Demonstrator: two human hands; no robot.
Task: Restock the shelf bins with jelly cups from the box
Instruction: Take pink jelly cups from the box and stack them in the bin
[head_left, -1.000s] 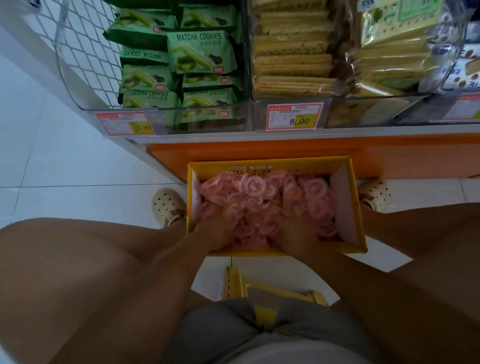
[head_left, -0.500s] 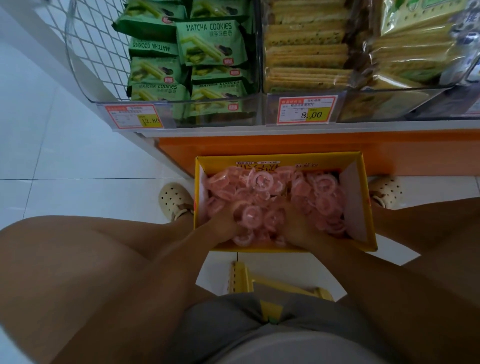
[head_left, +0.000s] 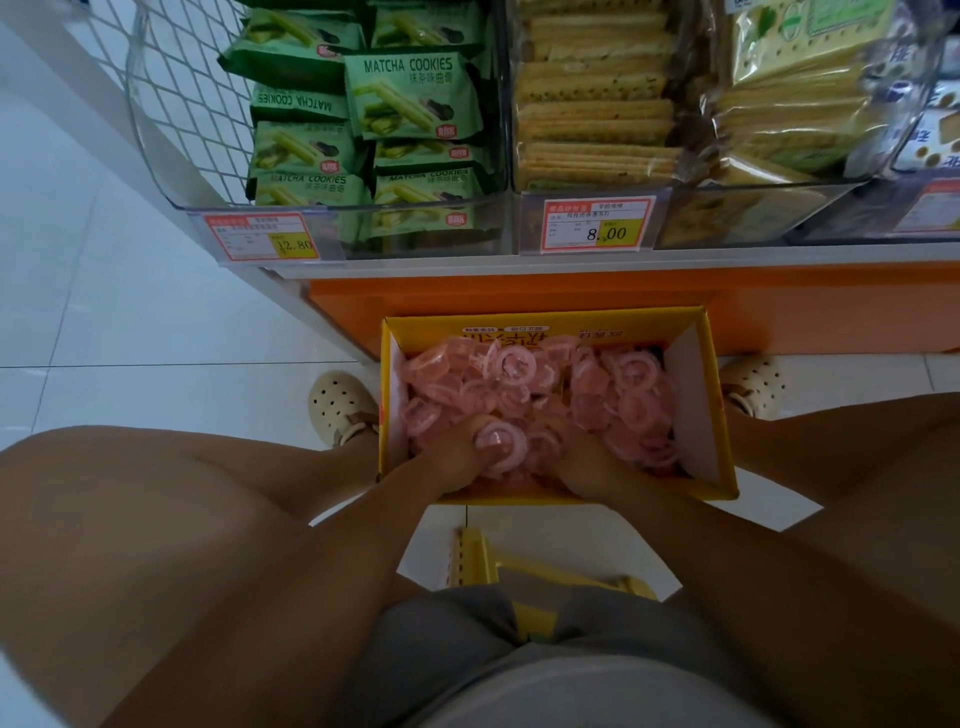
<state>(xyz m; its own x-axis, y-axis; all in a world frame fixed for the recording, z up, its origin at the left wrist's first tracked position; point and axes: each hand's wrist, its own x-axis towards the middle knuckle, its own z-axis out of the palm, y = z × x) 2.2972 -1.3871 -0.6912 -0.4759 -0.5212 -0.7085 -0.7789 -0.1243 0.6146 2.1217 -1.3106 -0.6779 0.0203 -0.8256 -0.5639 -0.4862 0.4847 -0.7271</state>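
Note:
A yellow cardboard box (head_left: 714, 405) stands on the floor between my feet, filled with several pink jelly cups (head_left: 623, 395). Both my hands are down in the near part of the box. My left hand (head_left: 457, 452) curls round a bunch of cups, with one ring-topped cup showing against its fingers. My right hand (head_left: 582, 460) curls round more cups right beside it. The two hands cup one heap together. Their fingertips are buried in the cups.
Clear shelf bins sit above an orange shelf base (head_left: 571, 296): green matcha cookie packs (head_left: 410, 93) on the left, cracker packs (head_left: 592, 104) in the middle, more biscuits on the right. Price tags (head_left: 595, 223) hang in front. A yellow stool (head_left: 498, 566) is under me. White tiled floor lies to the left.
My hands have drawn together and gathered cups into a heap between them. The heap has risen a little above the rest of the cups.

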